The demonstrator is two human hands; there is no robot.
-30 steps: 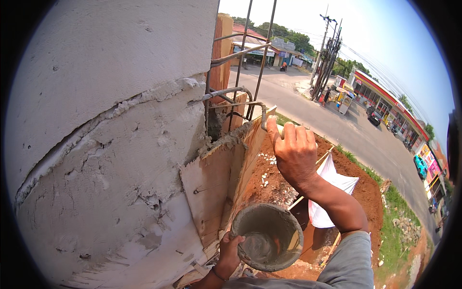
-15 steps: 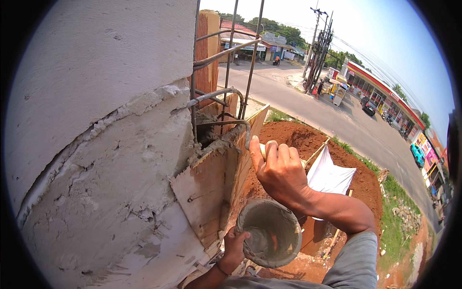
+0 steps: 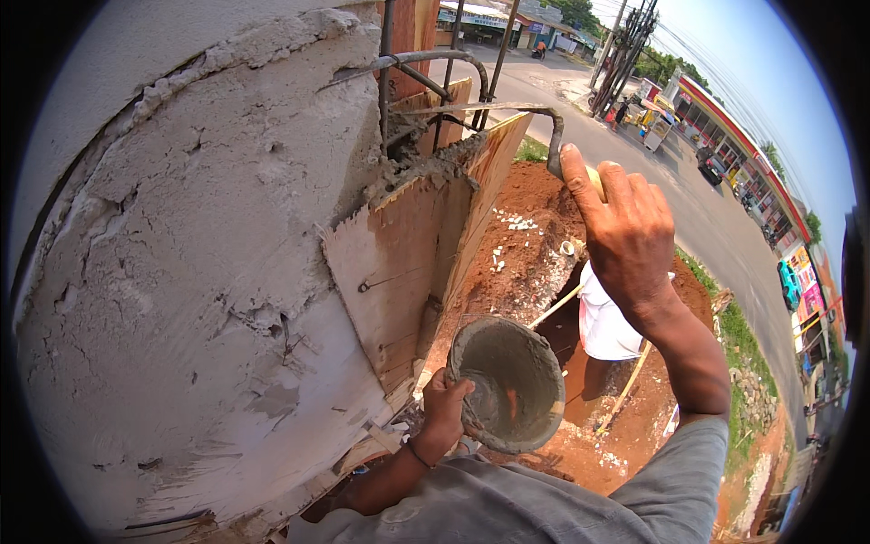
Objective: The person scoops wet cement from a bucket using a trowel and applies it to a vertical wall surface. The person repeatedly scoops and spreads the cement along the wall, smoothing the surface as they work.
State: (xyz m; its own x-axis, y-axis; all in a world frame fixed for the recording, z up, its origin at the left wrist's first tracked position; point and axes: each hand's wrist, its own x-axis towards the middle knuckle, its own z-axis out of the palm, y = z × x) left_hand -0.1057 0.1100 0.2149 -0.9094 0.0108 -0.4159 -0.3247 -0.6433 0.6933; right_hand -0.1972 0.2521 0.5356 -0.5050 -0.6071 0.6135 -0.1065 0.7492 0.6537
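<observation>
My right hand (image 3: 630,222) is closed around the pale handle of a trowel (image 3: 556,145). Its thin blade is seen edge-on, reaching left over the top of the plywood formwork (image 3: 399,263) among the steel bars (image 3: 458,54). Grey mortar (image 3: 444,163) clings to the upper edge of the boards. Lower down, my left hand (image 3: 444,408) grips the near-left rim of a mortar-coated bucket (image 3: 507,385). The bucket is tilted, its inside wet and grey with little in it.
A rough plastered wall (image 3: 208,227) fills the left side. Well below lie red soil (image 3: 535,199), a white sheet (image 3: 605,317) and wooden poles (image 3: 625,390). A road (image 3: 716,208) and a shop with a red-edged roof (image 3: 743,136) stand beyond.
My view has tipped downward. The trowel has moved right and slightly up, away from the gap behind the boards. My left hand keeps its hold on the bucket.
</observation>
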